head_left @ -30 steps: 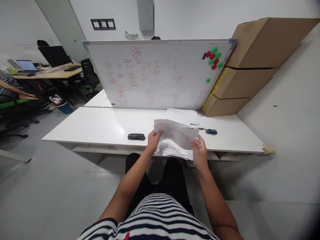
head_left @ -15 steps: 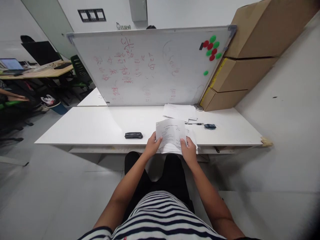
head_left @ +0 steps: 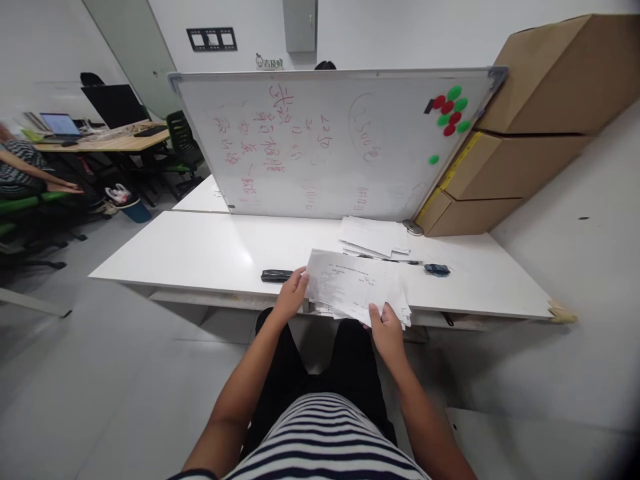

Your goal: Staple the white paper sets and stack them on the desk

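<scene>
A sheaf of printed white papers (head_left: 356, 288) is held over the near edge of the white table (head_left: 200, 253). My left hand (head_left: 291, 297) grips its left edge with fingers closed. The lower right side of the sheaf is pinched by my right hand (head_left: 384, 328). A black stapler (head_left: 275, 275) lies on the table just left of my left hand. A second pile of papers (head_left: 373, 235) rests further back, with a pen (head_left: 400, 261) and a small dark blue object (head_left: 437, 269) to its right.
A whiteboard (head_left: 325, 140) with red writing and red and green magnets stands along the table's far edge. Stacked cardboard boxes (head_left: 520, 133) fill the right rear corner. At far left, another person's arm (head_left: 30, 177) rests by a desk with a laptop, monitor and chairs.
The sheaf has gone from held upright between both hands to lying flatter and wider; my right hand has dropped to its lower right edge. The camera view has shifted.
</scene>
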`<state>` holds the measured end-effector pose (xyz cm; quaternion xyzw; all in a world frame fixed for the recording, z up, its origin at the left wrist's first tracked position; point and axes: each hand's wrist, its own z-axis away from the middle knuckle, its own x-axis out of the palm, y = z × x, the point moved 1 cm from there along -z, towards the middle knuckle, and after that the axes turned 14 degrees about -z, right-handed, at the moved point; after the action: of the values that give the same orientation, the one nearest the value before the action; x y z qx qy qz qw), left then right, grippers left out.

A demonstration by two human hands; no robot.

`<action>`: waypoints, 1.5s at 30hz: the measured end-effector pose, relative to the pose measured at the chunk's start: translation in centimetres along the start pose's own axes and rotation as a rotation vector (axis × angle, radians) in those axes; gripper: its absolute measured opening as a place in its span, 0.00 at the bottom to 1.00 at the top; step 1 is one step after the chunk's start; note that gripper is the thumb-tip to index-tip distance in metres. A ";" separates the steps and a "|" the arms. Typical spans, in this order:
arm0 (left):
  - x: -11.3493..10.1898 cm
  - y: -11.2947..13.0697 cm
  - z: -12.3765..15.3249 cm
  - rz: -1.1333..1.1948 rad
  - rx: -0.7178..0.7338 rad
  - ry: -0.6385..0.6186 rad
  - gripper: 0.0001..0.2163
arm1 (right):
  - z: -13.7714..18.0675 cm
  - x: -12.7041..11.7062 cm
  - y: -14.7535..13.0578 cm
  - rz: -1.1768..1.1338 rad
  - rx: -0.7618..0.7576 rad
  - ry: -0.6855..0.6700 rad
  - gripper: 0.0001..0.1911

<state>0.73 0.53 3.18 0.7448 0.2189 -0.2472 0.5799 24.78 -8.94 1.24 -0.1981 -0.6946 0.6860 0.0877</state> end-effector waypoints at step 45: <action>-1.8 -8.9 -4.1 -0.639 -0.098 0.084 0.19 | 3.1 7.7 1.9 -0.431 0.321 -0.329 0.26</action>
<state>-5.64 6.50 -1.59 0.6193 0.4771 -0.3749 0.4984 16.86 -8.74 -1.89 0.0837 -0.6085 0.7752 0.1476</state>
